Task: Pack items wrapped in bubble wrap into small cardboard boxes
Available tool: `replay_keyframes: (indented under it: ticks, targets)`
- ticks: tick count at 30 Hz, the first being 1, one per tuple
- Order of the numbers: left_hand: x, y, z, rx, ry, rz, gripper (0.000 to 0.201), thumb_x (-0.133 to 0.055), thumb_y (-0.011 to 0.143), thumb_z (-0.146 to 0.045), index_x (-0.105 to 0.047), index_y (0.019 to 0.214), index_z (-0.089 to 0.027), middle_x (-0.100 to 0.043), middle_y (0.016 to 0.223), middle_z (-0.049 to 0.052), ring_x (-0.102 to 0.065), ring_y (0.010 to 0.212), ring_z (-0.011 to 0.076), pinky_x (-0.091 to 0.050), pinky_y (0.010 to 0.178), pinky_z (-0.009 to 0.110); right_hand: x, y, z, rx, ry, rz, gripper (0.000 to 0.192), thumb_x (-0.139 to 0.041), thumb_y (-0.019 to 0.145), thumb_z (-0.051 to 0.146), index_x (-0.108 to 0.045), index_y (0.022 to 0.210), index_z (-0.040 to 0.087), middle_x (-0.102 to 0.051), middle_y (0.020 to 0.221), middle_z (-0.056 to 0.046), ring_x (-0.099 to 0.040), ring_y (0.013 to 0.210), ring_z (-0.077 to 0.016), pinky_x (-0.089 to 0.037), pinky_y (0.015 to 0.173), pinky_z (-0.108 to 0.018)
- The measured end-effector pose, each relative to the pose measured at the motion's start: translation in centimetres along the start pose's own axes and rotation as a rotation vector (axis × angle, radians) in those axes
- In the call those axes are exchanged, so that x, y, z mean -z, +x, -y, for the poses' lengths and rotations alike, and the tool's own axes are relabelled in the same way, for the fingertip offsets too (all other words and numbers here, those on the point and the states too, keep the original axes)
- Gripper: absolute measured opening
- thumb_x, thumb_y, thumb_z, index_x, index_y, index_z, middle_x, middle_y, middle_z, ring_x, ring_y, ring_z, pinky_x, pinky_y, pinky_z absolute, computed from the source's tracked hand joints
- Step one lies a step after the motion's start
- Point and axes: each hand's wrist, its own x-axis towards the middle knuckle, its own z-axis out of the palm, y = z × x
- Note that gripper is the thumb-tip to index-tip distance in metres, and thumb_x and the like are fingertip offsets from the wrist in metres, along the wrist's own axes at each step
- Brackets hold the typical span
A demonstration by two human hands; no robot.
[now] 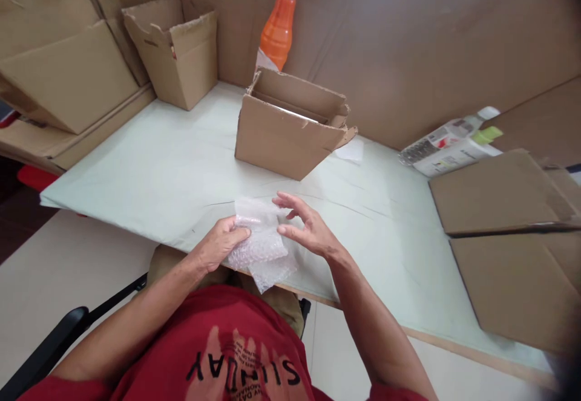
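From my head, the camera is looking forward and down over my red shirt; it is facing across the table toward the cardboard wall; it is viewing my fingers from nearer, above.

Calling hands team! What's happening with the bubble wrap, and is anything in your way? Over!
Left hand gripping bubble wrap. Right hand open beside it. Open-topped cardboard box standing beyond, not covering the wrap.
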Motion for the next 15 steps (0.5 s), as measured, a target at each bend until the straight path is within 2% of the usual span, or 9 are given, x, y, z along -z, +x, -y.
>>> replay_keyframes:
  ticks: [4,6,9,11,13,15]
  targets:
    - [-0.4,-0.3,-0.4,-0.017,0.088,0.073,0.050,-0.078,0.073,-0.041,-0.071,0.112,-0.011,-0.074,0.084,0.006,-0.063,0.066,0.0169,-0.047,0.062,0.027,-0.6,1.1,0.1,-0.028,-0.030,-0.224,0.022,-0.067,0.089,0.039,-0.075,0.100,0.022,-0.077,0.097,-0.005,-0.068,0.081,-0.0181,-0.052,0.071,-0.030]
    - [-0.6,-0.7,-0.3,-0.065,0.037,0.131,0.051,-0.077,0.077,-0.044,-0.070,0.116,-0.012,-0.075,0.093,0.008,-0.066,0.075,0.0192,-0.050,0.069,0.029,-0.8,1.9,0.2,-0.010,-0.004,-0.345,0.020,-0.065,0.089,0.039,-0.074,0.085,0.021,-0.074,0.082,-0.002,-0.063,0.070,-0.0156,-0.050,0.066,-0.029]
    - [-1.2,-1.3,0.6,-0.145,-0.114,0.240,0.057,-0.078,0.077,-0.047,-0.067,0.122,-0.014,-0.075,0.109,0.011,-0.068,0.097,0.0245,-0.051,0.089,0.034,-0.5,3.6,0.4,0.048,-0.008,-0.525,0.022,-0.063,0.091,0.039,-0.073,0.086,0.021,-0.070,0.078,0.000,-0.059,0.068,-0.0147,-0.048,0.066,-0.028]
    - [-1.8,-1.9,1.8,-0.121,-0.141,0.297,0.057,-0.082,0.075,-0.044,-0.067,0.122,-0.014,-0.075,0.111,0.011,-0.068,0.103,0.0257,-0.050,0.094,0.035,-0.2,5.0,0.0,0.084,-0.094,-0.602,0.023,-0.060,0.092,0.038,-0.073,0.091,0.020,-0.070,0.079,0.000,-0.057,0.067,-0.0146,-0.047,0.066,-0.028]
    - [-2.3,-2.6,3.0,-0.044,-0.115,0.286,0.052,-0.083,0.074,-0.040,-0.068,0.116,-0.013,-0.076,0.105,0.011,-0.068,0.098,0.0239,-0.050,0.091,0.033,-0.1,6.3,-0.9,0.085,-0.229,-0.605,0.023,-0.056,0.093,0.034,-0.074,0.095,0.019,-0.072,0.082,-0.001,-0.058,0.067,-0.0150,-0.046,0.067,-0.028]
    - [-2.6,-3.7,4.0,0.016,-0.120,0.193,0.050,-0.083,0.075,-0.038,-0.067,0.115,-0.013,-0.075,0.100,0.010,-0.068,0.089,0.0210,-0.051,0.083,0.031,-0.2,7.3,-2.0,0.035,-0.416,-0.536,0.024,-0.052,0.094,0.026,-0.074,0.098,0.019,-0.074,0.089,-0.003,-0.062,0.072,-0.0168,-0.046,0.071,-0.028]
